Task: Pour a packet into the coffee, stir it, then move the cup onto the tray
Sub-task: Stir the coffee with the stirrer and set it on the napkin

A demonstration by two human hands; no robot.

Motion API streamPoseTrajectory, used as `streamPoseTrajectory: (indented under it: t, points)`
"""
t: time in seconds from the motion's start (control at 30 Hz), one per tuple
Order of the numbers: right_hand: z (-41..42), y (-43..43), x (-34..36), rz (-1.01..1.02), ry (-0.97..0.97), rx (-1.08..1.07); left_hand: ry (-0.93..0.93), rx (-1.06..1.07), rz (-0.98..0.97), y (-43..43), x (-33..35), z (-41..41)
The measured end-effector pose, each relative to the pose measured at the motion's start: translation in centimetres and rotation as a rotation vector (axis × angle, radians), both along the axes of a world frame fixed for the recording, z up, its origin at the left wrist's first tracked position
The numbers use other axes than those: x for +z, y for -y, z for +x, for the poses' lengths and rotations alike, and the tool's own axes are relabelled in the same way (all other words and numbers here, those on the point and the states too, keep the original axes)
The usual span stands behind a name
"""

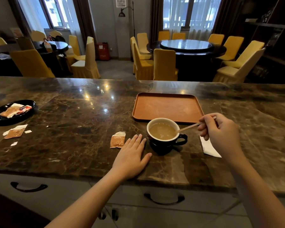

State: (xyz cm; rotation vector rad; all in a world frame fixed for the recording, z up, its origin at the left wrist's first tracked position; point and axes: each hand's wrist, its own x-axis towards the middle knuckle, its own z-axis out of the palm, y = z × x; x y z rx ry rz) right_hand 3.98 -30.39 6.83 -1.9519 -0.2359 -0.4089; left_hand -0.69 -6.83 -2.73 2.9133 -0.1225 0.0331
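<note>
while right grip (220,129) pinches stirrer (188,127), its tip dips in cup (164,137).

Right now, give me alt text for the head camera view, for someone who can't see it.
The right hand holds a wooden stir stick in a dark cup of milky coffee on a marble counter, just in front of an orange tray. The left hand lies flat beside an opened packet.

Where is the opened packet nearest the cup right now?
In the head view the packet lies flat on the counter, left of the cup, just beyond the fingertips of the left hand.
</note>
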Motion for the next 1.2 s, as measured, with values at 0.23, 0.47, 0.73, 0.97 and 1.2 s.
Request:
streamPoseTrajectory:
  t: [0.23, 0.47, 0.73, 0.97, 1.2]
  points:
    - [0.3, 1.8, 0.1, 0.143, -0.083, -0.025, 0.021, 0.003, -0.012, 0.0, 0.0, -0.1]
    - [-0.7, 5.4, -1.3, 0.331, -0.142, -0.164, 0.032, -0.002, -0.022, 0.0, -0.1, 0.0]
    - [-3.0, 7.5, -6.2, 0.402, -0.08, -0.425, 0.026, 0.002, -0.023, 0.0, 0.0, 0.0]
    - [-5.5, 5.9, -8.8, -0.006, 0.095, -0.409, 0.02, 0.002, -0.012, 0.2, 0.2, 0.0]
    - [-7.0, 6.1, -10.1, -0.434, 0.126, -0.314, 0.017, 0.003, -0.005, 0.3, 0.3, -0.1]
